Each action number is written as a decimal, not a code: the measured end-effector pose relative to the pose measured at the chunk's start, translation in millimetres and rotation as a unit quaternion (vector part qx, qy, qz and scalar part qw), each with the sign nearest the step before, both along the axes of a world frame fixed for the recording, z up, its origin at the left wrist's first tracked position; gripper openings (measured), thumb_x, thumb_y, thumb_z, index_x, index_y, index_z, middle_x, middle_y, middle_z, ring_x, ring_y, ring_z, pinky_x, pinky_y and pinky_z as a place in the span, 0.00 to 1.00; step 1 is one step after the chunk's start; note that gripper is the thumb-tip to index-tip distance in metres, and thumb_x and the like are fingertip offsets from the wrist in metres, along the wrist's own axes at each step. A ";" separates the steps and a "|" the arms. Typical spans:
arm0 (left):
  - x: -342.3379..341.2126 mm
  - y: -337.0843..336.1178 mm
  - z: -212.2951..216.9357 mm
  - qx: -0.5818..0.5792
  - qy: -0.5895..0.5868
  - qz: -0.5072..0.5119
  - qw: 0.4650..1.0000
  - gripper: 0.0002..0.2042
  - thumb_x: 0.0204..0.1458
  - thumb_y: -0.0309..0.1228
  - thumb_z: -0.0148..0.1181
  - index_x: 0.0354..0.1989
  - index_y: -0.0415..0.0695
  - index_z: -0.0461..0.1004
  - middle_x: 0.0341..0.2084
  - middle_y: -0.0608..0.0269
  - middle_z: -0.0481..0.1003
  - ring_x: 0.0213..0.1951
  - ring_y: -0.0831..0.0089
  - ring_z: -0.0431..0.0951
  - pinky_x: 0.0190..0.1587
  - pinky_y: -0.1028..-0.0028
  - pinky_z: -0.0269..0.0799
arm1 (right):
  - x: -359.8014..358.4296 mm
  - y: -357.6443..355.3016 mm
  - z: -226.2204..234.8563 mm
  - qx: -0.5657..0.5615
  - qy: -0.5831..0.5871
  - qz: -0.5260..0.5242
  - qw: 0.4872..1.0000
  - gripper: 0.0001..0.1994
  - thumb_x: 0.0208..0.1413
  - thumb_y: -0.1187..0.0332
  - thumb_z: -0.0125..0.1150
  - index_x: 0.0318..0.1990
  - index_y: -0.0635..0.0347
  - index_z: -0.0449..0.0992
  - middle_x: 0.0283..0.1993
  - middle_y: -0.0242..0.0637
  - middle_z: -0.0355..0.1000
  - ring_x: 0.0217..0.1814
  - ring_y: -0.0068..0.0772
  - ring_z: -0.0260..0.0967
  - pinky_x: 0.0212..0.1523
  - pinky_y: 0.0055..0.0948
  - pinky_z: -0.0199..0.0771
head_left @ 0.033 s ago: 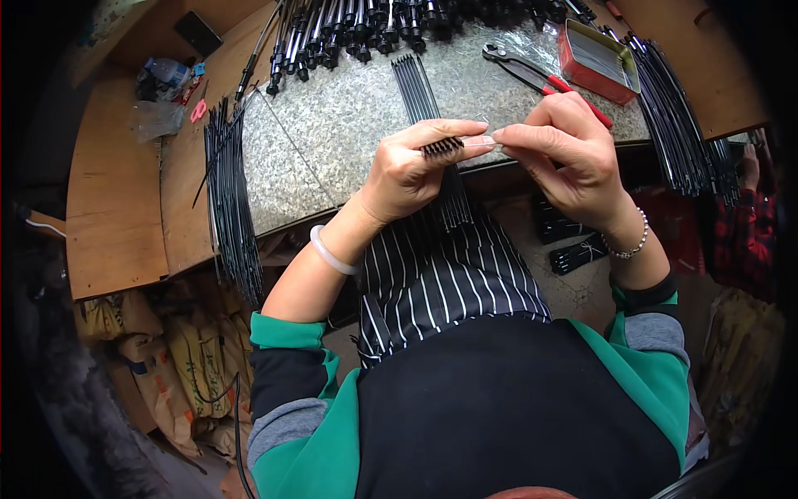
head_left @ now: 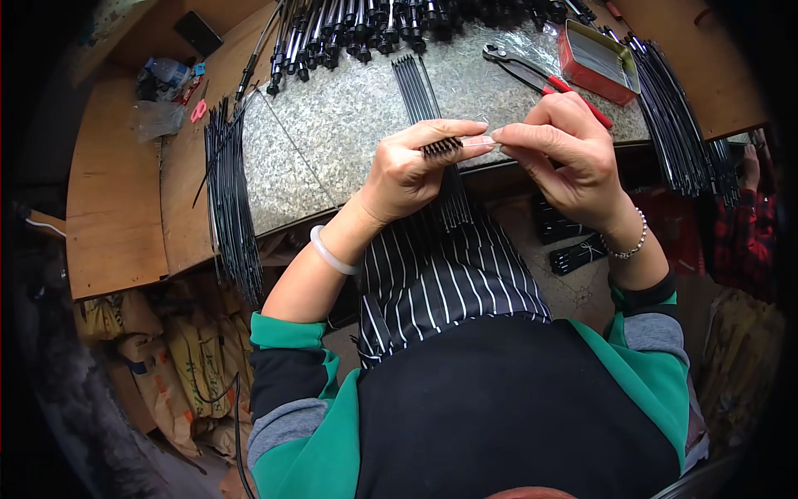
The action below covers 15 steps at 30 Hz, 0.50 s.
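Observation:
Thin black rods (head_left: 416, 87) lie side by side in a flat row, running from the stone worktop over its front edge toward my lap. My left hand (head_left: 407, 166) is closed across this row, and a ribbed black stretch shows between its thumb and forefinger. My right hand (head_left: 569, 154) pinches a thin pale strand (head_left: 478, 145) just right of the left fingertips. Its far end meets the left forefinger; I cannot make out whether it is wire or thread. Both hands are held above the worktop's front edge.
Bundles of black rods (head_left: 229, 191) hang over the edge at left and more rods (head_left: 669, 125) at right. Red-handled pliers (head_left: 540, 79) lie beside a red tin (head_left: 594, 71) of thin pieces. Black-and-silver rods (head_left: 357, 29) fill the back. A person's plaid sleeve (head_left: 752, 224) shows far right.

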State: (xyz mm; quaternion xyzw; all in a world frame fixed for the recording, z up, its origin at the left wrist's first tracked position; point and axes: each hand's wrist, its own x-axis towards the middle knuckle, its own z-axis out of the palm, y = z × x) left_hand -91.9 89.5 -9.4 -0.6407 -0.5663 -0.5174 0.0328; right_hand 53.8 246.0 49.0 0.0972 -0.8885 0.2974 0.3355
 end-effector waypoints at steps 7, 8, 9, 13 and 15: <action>-0.6 -2.1 0.1 0.000 -0.010 0.002 1.000 0.24 0.36 0.14 0.55 0.42 0.55 0.81 0.43 0.65 0.78 0.38 0.70 0.79 0.40 0.76 0.77 | -3.4 -6.4 -0.4 0.005 0.017 -0.006 1.000 0.10 0.44 0.78 0.64 0.35 0.54 0.80 0.27 0.27 0.65 0.26 0.24 0.55 0.30 0.20 0.58; -0.8 -2.2 -0.1 0.000 -0.010 0.002 1.000 0.24 0.36 0.14 0.55 0.42 0.55 0.81 0.43 0.65 0.78 0.38 0.70 0.79 0.40 0.76 0.77 | -3.8 -6.7 -0.4 0.005 0.017 -0.006 1.000 0.10 0.44 0.78 0.64 0.35 0.54 0.80 0.27 0.27 0.65 0.26 0.24 0.55 0.30 0.20 0.58; -0.9 -2.3 -0.6 0.002 -0.010 0.002 1.000 0.24 0.36 0.14 0.55 0.42 0.55 0.81 0.43 0.65 0.78 0.38 0.70 0.79 0.40 0.76 0.77 | -4.3 -6.9 -0.3 0.006 0.017 -0.003 1.000 0.10 0.44 0.78 0.64 0.35 0.54 0.80 0.27 0.27 0.65 0.26 0.24 0.55 0.30 0.20 0.58; -1.5 -2.7 -1.6 0.008 -0.009 0.000 1.000 0.23 0.37 0.15 0.55 0.41 0.54 0.81 0.43 0.64 0.78 0.38 0.69 0.79 0.40 0.76 0.76 | -6.6 -6.8 -0.2 0.010 0.017 0.009 1.000 0.10 0.44 0.77 0.64 0.35 0.54 0.80 0.26 0.26 0.64 0.26 0.24 0.55 0.30 0.20 0.57; -1.4 -3.1 -1.1 0.004 -0.012 0.003 1.000 0.23 0.37 0.15 0.55 0.41 0.55 0.81 0.43 0.64 0.78 0.38 0.69 0.79 0.40 0.76 0.76 | -7.5 -5.9 0.2 0.013 0.017 0.014 1.000 0.09 0.45 0.77 0.64 0.35 0.54 0.80 0.26 0.26 0.64 0.26 0.23 0.55 0.30 0.20 0.57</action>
